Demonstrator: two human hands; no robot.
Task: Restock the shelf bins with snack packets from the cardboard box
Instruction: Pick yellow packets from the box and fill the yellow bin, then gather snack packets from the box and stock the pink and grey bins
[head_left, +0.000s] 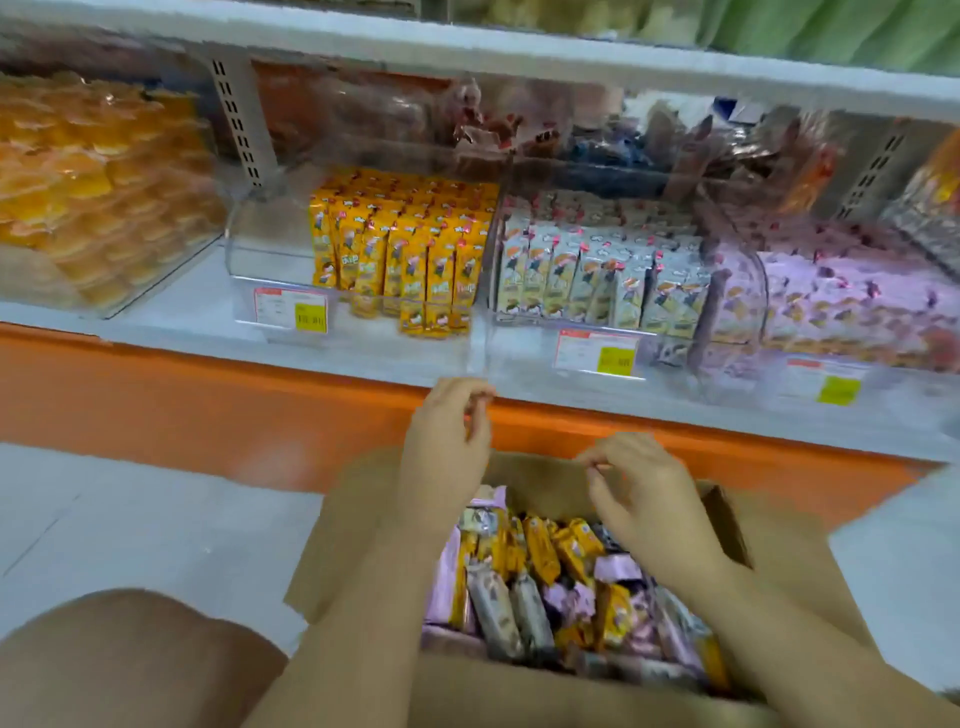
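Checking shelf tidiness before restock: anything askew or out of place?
Yes. In the yellow-packet bin, a few front packets sit lower than the upright rows, as if slipped forward, and the bin's left part is bare. The cream packets beside it stand evenly.

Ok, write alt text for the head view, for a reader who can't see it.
A person's left hand and right hand, both loosely curled and apparently empty, hover over an open cardboard box of mixed yellow, purple and grey snack packets. Behind it, clear shelf bins hold upright yellow packets and cream packets.
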